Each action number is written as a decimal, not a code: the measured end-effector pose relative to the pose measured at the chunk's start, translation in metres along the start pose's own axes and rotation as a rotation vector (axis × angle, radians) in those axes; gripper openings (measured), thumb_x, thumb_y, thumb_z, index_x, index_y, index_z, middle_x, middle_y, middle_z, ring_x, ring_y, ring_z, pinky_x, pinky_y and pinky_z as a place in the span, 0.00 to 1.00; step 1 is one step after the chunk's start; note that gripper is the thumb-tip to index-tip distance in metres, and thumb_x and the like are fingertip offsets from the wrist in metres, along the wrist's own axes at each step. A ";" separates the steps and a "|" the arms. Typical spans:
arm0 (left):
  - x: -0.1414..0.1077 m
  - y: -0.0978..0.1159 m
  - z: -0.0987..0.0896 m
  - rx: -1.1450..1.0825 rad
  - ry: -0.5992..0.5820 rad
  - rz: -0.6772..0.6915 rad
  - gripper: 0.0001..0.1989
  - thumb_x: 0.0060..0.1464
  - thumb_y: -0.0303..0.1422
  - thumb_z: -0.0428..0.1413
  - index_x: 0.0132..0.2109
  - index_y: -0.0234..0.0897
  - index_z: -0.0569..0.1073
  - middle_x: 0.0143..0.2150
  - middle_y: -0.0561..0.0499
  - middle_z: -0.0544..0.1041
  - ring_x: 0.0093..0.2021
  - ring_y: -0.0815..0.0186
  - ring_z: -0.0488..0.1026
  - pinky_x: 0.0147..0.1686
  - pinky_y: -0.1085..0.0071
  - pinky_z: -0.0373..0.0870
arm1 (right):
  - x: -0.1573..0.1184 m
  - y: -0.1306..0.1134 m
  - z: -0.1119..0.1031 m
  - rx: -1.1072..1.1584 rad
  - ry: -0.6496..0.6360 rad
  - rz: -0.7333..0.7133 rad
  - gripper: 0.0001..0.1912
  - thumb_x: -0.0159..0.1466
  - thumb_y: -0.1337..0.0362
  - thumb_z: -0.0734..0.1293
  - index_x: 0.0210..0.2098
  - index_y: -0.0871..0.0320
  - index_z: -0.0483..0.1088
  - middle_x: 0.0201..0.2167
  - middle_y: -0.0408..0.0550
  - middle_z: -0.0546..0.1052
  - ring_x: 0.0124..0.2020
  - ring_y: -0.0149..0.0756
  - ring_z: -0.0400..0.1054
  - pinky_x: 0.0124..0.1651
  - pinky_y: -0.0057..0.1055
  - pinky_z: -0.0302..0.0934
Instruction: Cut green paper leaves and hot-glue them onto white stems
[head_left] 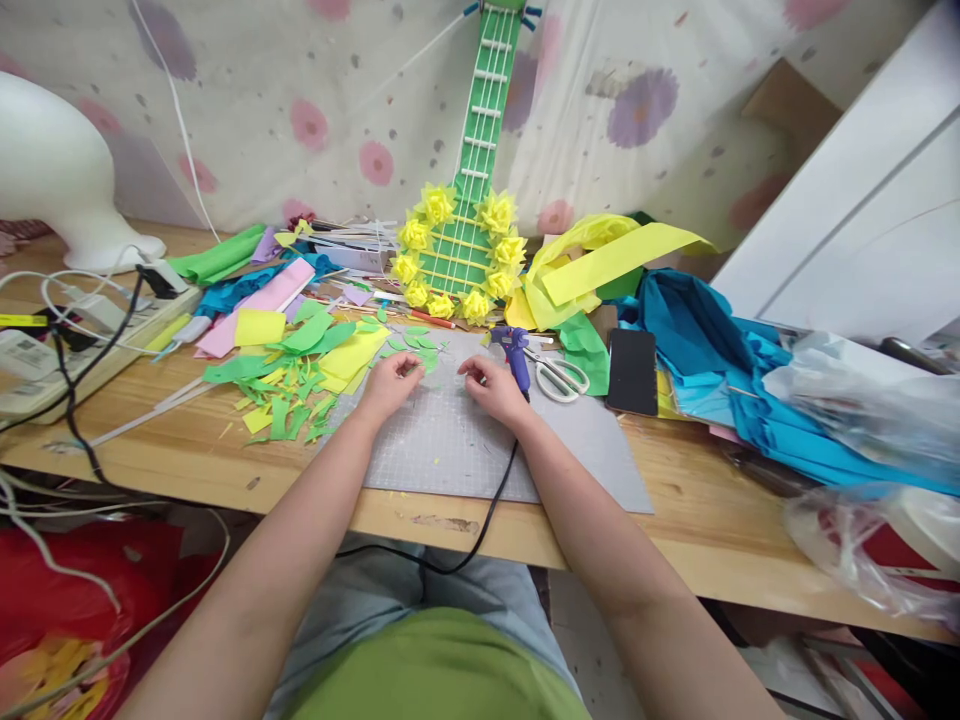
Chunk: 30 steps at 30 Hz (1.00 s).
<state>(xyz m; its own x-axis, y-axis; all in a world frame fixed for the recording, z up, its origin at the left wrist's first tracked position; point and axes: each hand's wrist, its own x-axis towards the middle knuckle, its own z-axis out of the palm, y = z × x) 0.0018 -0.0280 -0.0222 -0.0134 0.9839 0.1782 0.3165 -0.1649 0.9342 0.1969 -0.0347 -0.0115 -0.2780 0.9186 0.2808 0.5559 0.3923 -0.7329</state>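
My left hand is over the grey cutting mat, fingertips drawn together in a pinch; what it holds, if anything, is too small to make out. Just past its fingertips lie green paper leaf pieces. My right hand faces it across a short gap, its fingers curled in and thumb close to them, with any held thing hidden. Beside the right hand rests a purple glue gun, its black cord running under my right forearm. White-handled scissors lie right of the glue gun.
Against the wall stands a green paper guitar ringed with yellow paper flowers. Green and yellow scraps are heaped on the left, near a power strip. A black phone and blue crepe paper lie right.
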 end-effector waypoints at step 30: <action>0.002 -0.001 -0.003 0.049 0.031 -0.009 0.11 0.43 0.39 0.54 0.31 0.35 0.70 0.24 0.54 0.70 0.23 0.71 0.65 0.24 0.74 0.62 | -0.005 -0.012 -0.003 -0.213 -0.149 0.020 0.05 0.62 0.66 0.57 0.33 0.58 0.62 0.27 0.45 0.71 0.30 0.32 0.63 0.37 0.30 0.55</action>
<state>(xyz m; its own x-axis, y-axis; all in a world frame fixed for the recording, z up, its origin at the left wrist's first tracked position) -0.0017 -0.0258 -0.0219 -0.0456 0.9825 0.1804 0.3622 -0.1521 0.9196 0.1941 -0.0434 -0.0021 -0.3687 0.9154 0.1616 0.7103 0.3896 -0.5863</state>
